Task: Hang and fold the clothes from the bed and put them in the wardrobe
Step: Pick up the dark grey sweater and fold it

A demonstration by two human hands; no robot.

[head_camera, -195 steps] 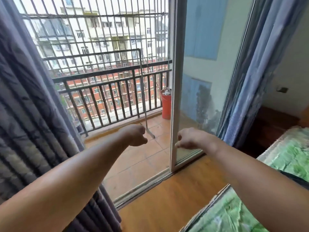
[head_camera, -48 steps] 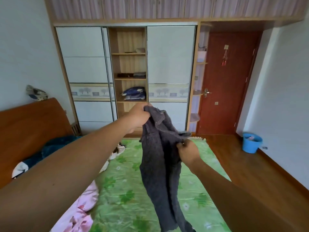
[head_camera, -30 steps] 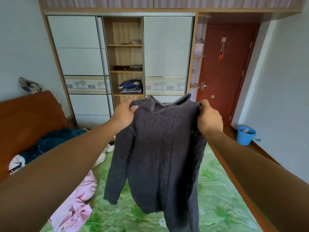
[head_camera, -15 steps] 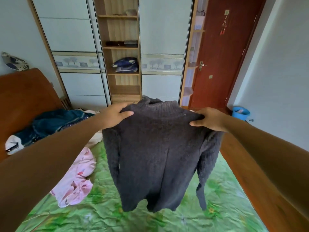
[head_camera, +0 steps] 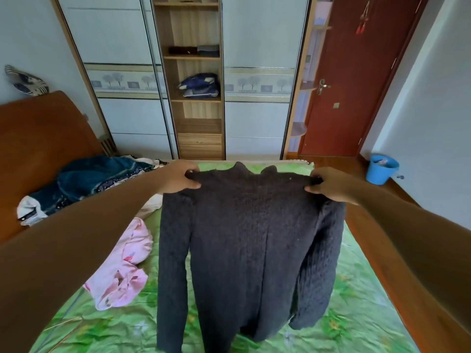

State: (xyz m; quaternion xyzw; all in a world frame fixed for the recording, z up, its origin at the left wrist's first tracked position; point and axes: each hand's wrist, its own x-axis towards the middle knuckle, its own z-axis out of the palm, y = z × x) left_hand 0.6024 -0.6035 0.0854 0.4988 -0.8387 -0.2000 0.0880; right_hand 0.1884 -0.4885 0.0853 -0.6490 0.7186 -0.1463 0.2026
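Note:
A dark grey knitted sweater point(head_camera: 249, 240) hangs spread out in front of me, over the bed point(head_camera: 356, 314) with its green leaf-print sheet. My left hand point(head_camera: 178, 178) pinches its left shoulder and my right hand point(head_camera: 328, 183) pinches its right shoulder. Both sleeves dangle down at the sides. A pink garment point(head_camera: 125, 268) lies crumpled on the sheet to the left. A dark blue garment point(head_camera: 94, 174) is heaped near the headboard. The wardrobe point(head_camera: 198, 80) stands beyond the bed, its middle section open with folded clothes on the shelves.
A brown wooden headboard point(head_camera: 38, 138) runs along the left. A red-brown door point(head_camera: 356, 80) is at the right of the wardrobe. A blue bucket point(head_camera: 381, 169) stands on the wooden floor by the right wall.
I turned from the balcony door to the bed, picked up the sweater and spread it by its shoulders. Since half a second ago it has sunk lower towards the sheet.

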